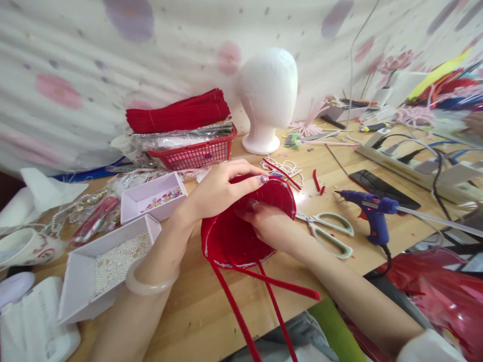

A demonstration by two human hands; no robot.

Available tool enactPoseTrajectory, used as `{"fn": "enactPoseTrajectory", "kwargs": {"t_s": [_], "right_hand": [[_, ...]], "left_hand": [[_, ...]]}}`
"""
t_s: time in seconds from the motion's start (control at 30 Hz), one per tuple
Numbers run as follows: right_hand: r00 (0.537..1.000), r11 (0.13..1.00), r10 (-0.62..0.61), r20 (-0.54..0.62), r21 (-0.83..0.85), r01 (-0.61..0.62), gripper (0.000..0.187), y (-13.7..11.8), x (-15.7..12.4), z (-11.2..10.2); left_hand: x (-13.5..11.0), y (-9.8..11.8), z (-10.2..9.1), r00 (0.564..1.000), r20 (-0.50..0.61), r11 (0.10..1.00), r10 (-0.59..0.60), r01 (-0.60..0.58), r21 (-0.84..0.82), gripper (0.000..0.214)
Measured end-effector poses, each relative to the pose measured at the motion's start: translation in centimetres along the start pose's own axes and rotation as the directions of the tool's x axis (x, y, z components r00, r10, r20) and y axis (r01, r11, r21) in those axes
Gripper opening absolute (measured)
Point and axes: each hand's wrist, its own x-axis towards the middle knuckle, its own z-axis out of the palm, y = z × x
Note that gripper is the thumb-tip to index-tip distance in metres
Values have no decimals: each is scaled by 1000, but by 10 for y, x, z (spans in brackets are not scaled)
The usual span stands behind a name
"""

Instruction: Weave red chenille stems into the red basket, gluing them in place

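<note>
A hollow cap [241, 234] of red chenille stems, with a whitish line along its rim, is tilted with its opening toward me. Several loose red stems [236, 306] trail from its lower edge. My left hand [222, 188] is closed over the cap's upper left rim, thumb along the edge. Inside the opening, my right hand [266, 221] has its fingers bent against the inner wall; its fingertips are partly hidden, so what they pinch cannot be made out. Scissors [330, 231] with pale handles lie just right of the cap.
A blue glue gun [373, 208] stands at the right, near a dark phone [381, 188] and a power strip [415, 166]. Behind are a white foam head [269, 95] and a red basket [196, 153]. White trays of beads [86, 296] and gems [130, 198] sit at left.
</note>
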Motion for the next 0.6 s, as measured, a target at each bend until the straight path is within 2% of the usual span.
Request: {"fn": "enactPoseTrajectory", "kwargs": {"t_s": [0.23, 0.4, 0.6], "right_hand": [[999, 999, -39, -25, -7, 39, 44, 1, -4, 2], [1000, 1000, -6, 24, -20, 6, 44, -1, -3, 1], [1000, 1000, -21, 12, -13, 22, 41, -4, -8, -3]], "left_hand": [[-1, 3, 0, 1000, 9, 999, -22, 23, -30, 22], [-1, 2, 1, 1000, 3, 1000, -14, 14, -24, 21], [0, 2, 1, 1000, -8, 1000, -1, 1, -14, 22]]}}
